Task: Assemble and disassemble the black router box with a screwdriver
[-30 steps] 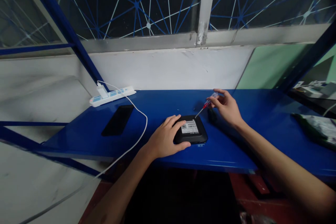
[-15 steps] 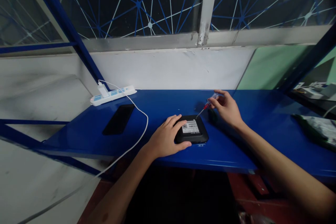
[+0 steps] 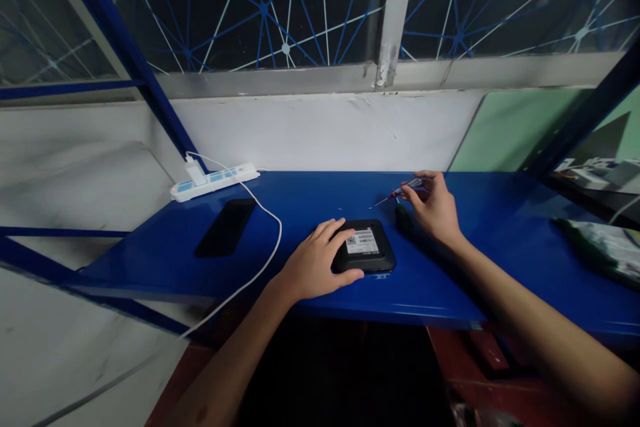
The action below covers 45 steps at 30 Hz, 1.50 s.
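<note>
- Screwdriver at right of centre: the right hand grips its clear handle between thumb and fingers, closed on it. A red section sits where the handle meets the thin shaft.
- The shaft points left and slightly down in the frame, its tip above the far edge of the black device and apart from it. Small pale bits lie on the tabletop to the left of the tip; whether the tip touches anything there, I cannot tell.
- The black device lies flat just below the centre of the frame, with a white printed label facing up.
- The left hand is spread over the device's left part, fingers on top and thumb along its near edge; it is not closed around it.
- A dark green object lies just under the right hand, partly in shadow.
- At centre left, a black phone-like slab lies on the blue table.
- Above it in the frame stands a white power strip with a white plug in it; a white cable curves from there to the lower left corner.
- At the right edge, a green and silvery bag rests on the table.
- A pale green panel leans at upper right.
</note>
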Each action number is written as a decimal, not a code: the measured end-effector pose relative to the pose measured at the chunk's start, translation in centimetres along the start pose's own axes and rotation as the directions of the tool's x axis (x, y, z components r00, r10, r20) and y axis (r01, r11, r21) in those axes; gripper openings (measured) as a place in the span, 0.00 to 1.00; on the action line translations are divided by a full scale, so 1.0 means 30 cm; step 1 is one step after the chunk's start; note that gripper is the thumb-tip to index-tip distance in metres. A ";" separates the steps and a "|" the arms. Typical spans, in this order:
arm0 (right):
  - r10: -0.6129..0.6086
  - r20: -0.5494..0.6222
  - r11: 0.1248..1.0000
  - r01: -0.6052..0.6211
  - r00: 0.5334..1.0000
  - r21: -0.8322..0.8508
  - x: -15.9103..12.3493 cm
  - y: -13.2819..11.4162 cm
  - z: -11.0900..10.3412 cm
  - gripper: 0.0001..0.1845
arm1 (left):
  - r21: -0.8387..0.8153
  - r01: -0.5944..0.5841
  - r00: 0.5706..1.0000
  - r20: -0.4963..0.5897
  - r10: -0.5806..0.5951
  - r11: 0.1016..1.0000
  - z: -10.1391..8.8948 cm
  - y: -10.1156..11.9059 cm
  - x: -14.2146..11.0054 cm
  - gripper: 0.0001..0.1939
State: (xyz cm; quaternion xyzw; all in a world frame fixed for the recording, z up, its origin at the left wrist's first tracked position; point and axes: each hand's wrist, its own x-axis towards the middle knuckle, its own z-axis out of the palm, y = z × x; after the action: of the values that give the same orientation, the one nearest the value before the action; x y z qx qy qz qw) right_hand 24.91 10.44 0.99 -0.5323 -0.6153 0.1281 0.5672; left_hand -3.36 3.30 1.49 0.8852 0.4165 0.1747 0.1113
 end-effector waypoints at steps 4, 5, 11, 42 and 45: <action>0.008 0.023 1.000 -0.008 1.000 -0.017 -0.002 0.012 0.010 0.20 | 0.015 0.007 1.000 0.002 -0.007 1.000 -0.001 0.001 0.001 0.38; 0.010 0.027 1.000 -0.009 1.000 -0.018 -0.002 0.015 0.012 0.20 | 0.021 0.011 1.000 0.000 -0.011 1.000 -0.001 0.001 0.002 0.38; 0.016 0.012 1.000 -0.016 1.000 -0.004 -0.004 0.003 0.014 0.20 | 0.074 0.052 0.998 -0.023 -0.050 0.996 0.003 -0.005 0.004 0.40; 0.167 0.240 0.883 -0.253 0.956 0.395 -0.012 -0.109 0.006 0.18 | 0.161 0.165 0.981 -0.131 -0.144 0.973 0.034 -0.029 0.001 0.36; 0.165 0.247 0.889 -0.252 0.955 0.383 -0.013 -0.110 0.007 0.19 | 0.149 0.160 0.981 -0.137 -0.140 0.976 0.036 -0.032 -0.001 0.36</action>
State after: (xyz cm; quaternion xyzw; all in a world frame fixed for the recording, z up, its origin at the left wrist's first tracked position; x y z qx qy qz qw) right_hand 22.98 8.90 3.23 -0.4482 -0.5694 0.3695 0.5817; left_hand -3.61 3.84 0.16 0.8446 0.5009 0.1873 0.0265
